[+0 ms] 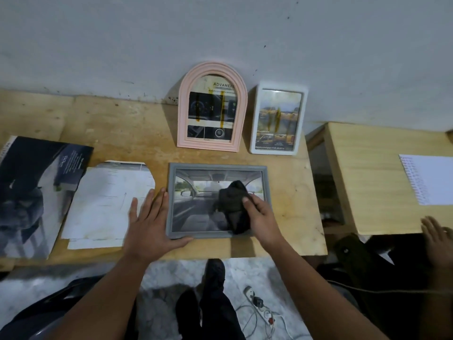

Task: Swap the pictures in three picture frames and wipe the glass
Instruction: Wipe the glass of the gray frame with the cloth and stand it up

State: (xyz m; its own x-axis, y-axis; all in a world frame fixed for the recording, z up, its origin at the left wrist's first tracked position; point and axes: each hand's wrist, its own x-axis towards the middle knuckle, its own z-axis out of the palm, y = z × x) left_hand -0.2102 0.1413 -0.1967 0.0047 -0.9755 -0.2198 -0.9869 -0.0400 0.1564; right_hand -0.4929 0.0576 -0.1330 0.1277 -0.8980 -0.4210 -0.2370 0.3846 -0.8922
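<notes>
Looks like a plain home workroom: scuffed grey wall [98, 40], bare plywood table [117, 123] (second table [372, 168] beside), power strip [255, 300] on marble-patterned floor [171, 273].

Single head cam, wide-angle, no second view to overlap. Looks forward and steeply down over the light wooden desk [117, 123], grey wall [220, 33] at top, marbled floor [171, 271] at bottom. Close range: forearms enter from the lower edge.

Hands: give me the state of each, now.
Left hand: open, flat, steadying the grey frame.
Right hand: gripping the black cloth on the glass.
</notes>
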